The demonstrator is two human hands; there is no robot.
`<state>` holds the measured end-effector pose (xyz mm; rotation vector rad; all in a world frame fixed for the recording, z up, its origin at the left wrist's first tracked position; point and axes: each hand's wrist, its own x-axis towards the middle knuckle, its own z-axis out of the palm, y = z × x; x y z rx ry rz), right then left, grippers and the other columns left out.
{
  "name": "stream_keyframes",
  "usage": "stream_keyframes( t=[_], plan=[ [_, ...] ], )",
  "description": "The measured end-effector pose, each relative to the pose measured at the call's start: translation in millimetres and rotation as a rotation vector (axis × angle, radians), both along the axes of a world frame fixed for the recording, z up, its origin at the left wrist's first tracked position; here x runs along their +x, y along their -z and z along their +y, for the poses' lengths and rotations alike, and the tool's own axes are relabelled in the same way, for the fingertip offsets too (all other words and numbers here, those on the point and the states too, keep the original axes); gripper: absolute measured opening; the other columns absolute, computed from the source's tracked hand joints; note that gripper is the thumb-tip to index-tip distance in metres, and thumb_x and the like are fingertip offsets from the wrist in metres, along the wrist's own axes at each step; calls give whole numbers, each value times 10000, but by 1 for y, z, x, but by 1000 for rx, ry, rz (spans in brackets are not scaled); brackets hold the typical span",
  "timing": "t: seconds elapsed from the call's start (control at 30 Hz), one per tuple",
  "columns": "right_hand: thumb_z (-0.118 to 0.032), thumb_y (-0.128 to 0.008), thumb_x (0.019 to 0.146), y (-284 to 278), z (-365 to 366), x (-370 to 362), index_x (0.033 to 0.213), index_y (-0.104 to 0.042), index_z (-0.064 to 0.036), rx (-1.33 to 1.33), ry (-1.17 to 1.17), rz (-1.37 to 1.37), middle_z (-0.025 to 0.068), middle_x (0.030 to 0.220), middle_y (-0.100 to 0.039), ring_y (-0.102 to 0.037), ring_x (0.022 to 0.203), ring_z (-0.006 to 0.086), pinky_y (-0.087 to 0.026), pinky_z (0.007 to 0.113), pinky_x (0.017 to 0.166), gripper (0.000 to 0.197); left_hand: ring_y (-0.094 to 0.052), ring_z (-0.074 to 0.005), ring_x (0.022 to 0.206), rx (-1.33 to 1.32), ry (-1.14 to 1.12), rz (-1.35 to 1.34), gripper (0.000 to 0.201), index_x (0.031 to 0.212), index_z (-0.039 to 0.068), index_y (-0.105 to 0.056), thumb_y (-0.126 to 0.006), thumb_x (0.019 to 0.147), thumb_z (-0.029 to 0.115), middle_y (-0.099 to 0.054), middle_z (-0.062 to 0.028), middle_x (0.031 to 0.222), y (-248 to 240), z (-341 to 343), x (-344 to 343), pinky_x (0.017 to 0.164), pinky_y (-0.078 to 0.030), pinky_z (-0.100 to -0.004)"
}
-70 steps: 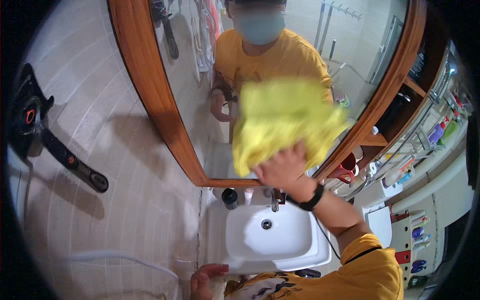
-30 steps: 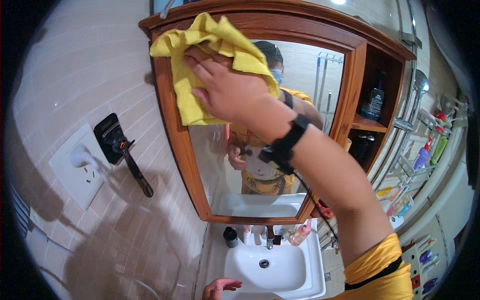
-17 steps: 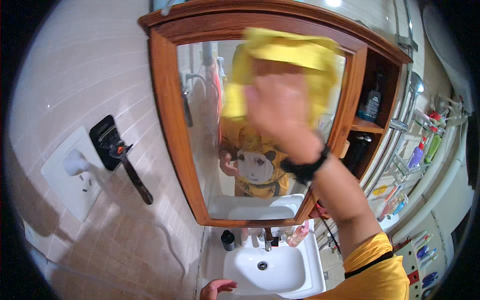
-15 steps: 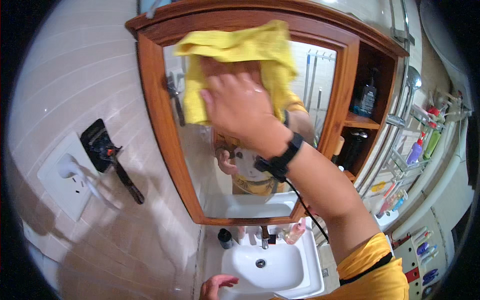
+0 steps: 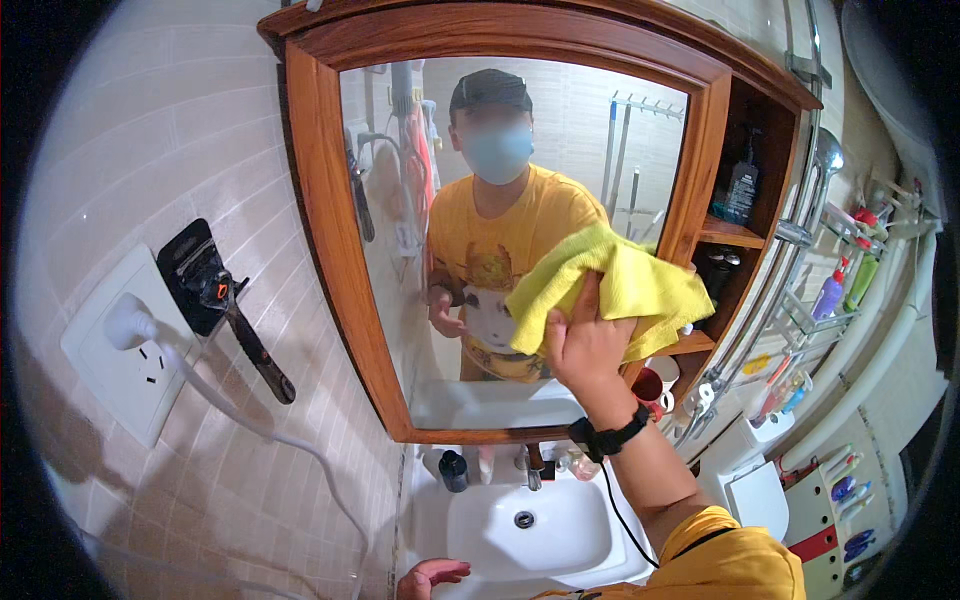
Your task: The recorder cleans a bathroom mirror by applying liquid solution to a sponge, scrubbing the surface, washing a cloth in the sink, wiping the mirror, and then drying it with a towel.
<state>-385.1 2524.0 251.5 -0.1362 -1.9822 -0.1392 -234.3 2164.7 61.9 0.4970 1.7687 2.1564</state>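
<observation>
My right hand [image 5: 592, 345] presses a yellow cloth [image 5: 600, 275] against the lower right of the mirror [image 5: 400, 300]. The cloth spreads over the mirror's wooden frame [image 5: 330, 230] and part of the open side shelf. A black band with a cable circles my right wrist. Low in the view, my left hand [image 5: 435, 577] hovers by the near left side of the white sink [image 5: 540, 535], with its fingers loosely apart and nothing in them. My reflection in a yellow shirt shows in the glass.
A black razor-like tool [image 5: 255, 350] hangs on the left wall beside a socket with a white plug [image 5: 132, 322]. A dark cup [image 5: 453, 470] and the tap [image 5: 534, 468] stand on the sink's back. Bottles [image 5: 738, 190] and a red mug [image 5: 650, 385] sit in the side shelf.
My right hand has carried the yellow cloth from the mirror's upper left down to its lower right. More of the glass shows. My left hand has hardly moved.
</observation>
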Motion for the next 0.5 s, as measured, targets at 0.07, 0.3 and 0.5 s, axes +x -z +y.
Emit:
stream_keyframes(
  t=[0.07,0.3,0.5],
  plan=[
    [-369,-514,917,-26,-3,-7,1483,-289,170,-8,-58,86,397,1524,-292,-234,1434,571,-154,611,1186,814,-667,-288,1006,15,-18,41,543,1183,-50,-640,-382,1066,413,-686,-198,1128,33,-12,0,914,-531,-388],
    [-427,-501,954,-142,-11,-22,1499,-399,-13,197,135,404,246,1559,-368,-321,1427,487,-208,624,1159,692,-664,-290,1017,79,-57,63,661,1186,-46,-641,-356,1063,537,-689,-190,1114,0,-17,-1,921,-515,-406],
    [-398,-532,941,-18,8,-9,1455,-447,33,161,-144,38,297,1524,-378,-299,1431,521,-201,624,1168,675,-679,-293,981,-114,-56,62,634,1091,-59,-649,-405,1014,521,-701,-199,1059,8,-18,-13,899,-529,-411]
  ],
)
